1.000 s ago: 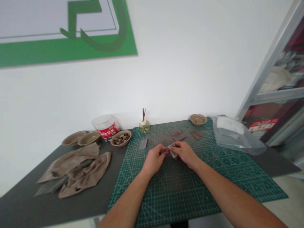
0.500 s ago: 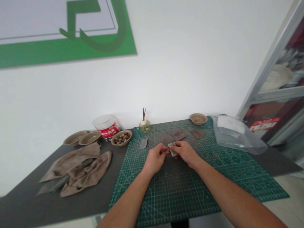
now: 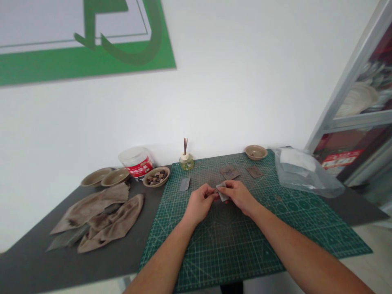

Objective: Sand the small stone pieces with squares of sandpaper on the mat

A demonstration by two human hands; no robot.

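Both of my hands meet over the middle of the green cutting mat [image 3: 245, 245]. My right hand [image 3: 239, 197] is closed on a small grey folded sheet [image 3: 221, 192], held just above the mat. My left hand [image 3: 199, 203] pinches something small and dark against that sheet; I cannot make out what it is. A loose grey strip [image 3: 184, 184] lies on the mat just left of my left hand. Brown square pieces [image 3: 229, 172] lie on the mat beyond my hands.
A bowl of small brownish pieces [image 3: 156, 177], two stacked-looking bowls [image 3: 105, 178], a red-labelled tub [image 3: 136, 163] and brown cloths [image 3: 101, 216] lie at the left. A reed bottle [image 3: 186, 161], another bowl [image 3: 256, 152] and a plastic bag [image 3: 301, 171] stand at the back and right.
The hands stay together on the grey sheet with only slight finger shifts. The view has drifted a little.
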